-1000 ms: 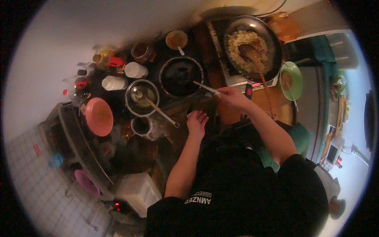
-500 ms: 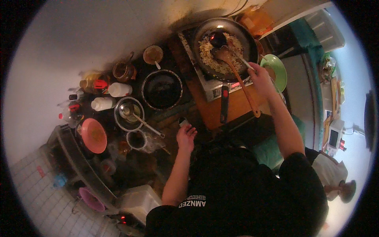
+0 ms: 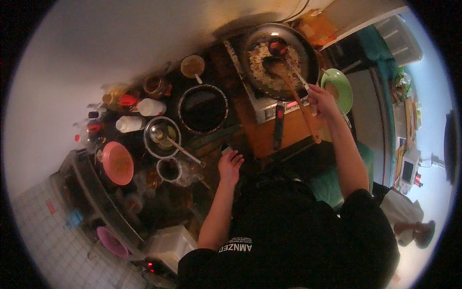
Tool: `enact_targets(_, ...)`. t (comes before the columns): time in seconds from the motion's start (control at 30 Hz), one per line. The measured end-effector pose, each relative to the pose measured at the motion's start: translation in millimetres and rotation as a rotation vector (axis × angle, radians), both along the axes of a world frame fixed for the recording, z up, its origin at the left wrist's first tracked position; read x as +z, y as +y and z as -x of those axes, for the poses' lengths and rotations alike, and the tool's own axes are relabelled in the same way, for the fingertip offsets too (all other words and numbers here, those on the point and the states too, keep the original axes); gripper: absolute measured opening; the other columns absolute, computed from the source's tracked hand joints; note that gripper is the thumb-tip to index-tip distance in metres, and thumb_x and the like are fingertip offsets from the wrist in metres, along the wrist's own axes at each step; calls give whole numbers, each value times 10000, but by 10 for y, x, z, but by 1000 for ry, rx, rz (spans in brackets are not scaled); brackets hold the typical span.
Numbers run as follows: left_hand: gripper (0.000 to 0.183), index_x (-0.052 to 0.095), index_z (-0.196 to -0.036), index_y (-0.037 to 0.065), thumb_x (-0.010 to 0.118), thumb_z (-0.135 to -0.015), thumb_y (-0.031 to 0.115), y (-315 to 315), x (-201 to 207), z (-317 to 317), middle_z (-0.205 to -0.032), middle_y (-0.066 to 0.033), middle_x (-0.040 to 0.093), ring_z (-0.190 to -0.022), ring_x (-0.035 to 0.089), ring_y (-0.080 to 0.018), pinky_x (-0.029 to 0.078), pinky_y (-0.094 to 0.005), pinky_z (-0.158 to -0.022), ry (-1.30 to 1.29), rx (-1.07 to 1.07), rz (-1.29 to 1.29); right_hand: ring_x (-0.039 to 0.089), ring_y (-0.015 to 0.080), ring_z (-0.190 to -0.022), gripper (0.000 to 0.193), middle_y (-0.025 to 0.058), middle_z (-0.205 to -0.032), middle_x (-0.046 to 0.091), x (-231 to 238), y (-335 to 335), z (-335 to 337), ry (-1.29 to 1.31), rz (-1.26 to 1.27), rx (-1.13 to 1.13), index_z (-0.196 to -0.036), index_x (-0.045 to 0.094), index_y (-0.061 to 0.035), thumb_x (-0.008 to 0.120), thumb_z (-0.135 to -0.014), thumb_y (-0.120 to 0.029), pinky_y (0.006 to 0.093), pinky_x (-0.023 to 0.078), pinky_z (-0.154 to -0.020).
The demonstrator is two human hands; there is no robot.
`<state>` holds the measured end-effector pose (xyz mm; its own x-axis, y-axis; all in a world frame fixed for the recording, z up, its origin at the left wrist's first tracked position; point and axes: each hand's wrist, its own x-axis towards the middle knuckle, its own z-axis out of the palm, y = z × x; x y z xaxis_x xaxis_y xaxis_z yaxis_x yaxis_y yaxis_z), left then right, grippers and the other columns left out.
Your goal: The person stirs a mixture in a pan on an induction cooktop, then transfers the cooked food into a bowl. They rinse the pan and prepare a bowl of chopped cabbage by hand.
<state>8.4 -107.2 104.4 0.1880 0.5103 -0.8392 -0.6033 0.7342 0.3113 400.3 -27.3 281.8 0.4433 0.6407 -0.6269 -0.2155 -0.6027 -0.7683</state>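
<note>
Right hand: the right hand is closed around the end of the ladle, thumb and fingers pinching its pale handle.
Left hand: the left hand hangs low in front of the body with fingers loosely curled; a small pale object shows at its fingertips, and whether they grip it I cannot tell.
Ladle: its dark bowl, with a reddish gleam, is inside the pan, over the far part of the food; whether it touches the food or carries a load is unclear.
Food: pale yellowish, in small pieces, spread around the pan's middle.
Wooden spatula: head down in the food, handle slanting out over the near rim beside the right hand, apparently unheld.
Progress: judging by how things lie, the food is already in the pan and broken up, so the work looks well under way; the ladle's part seems unfinished, and how much cooking is left cannot be told.
Cooker: the pan sits on a flat cooker with a lit red display, on the brown desk.
Right of pan: a green bowl, just beside it.
Left of cooker: a dark round vessel, a small bowl with a white spoon, and a metal bowl holding a second ladle.
Farther left: two white bottles and a pink dish.
</note>
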Motion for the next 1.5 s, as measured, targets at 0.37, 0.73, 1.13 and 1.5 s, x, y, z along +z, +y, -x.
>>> enact_targets(0.37,290,597,-1150,45,591,-973,274,-14,341,258,-1076,-104,648,-893,640,-246,544,-392,-781,12,-182,-5,431,67,-561,227,-27,-767,521,-1102,118,2267,368,213,397,-1185,576,-124,589,-1001,-256,221,312,-448)
enact_targets(0.73,339,586,-1228,59,540,-1016,319,328,475,-292,-1105,-87,657,-969,641,-229,551,-411,-851,-185,-529,-110,626,365,-1085,428,187,-1145,657,-335,-226,1695,-1159,-49,776,-1260,647,-103,650,-868,-276,461,531,-918)
enact_targets(1.13,372,463,-1188,62,522,-1045,401,698,710,-1696,-722,-73,562,-468,538,-209,469,-376,-438,-387,-699,-330,666,392,-1023,518,199,-1145,682,1073,-977,225,-1138,422,706,-1457,490,-237,567,-946,-278,500,542,-859)
enact_targets(1.5,262,530,-1170,70,519,-1052,304,692,833,-1796,-740,-61,584,-489,546,-204,427,-358,-414,-220,-664,-268,701,356,-922,489,142,-1021,710,175,-229,-369,-1040,237,860,-1426,523,-336,481,-961,-191,521,572,-767)
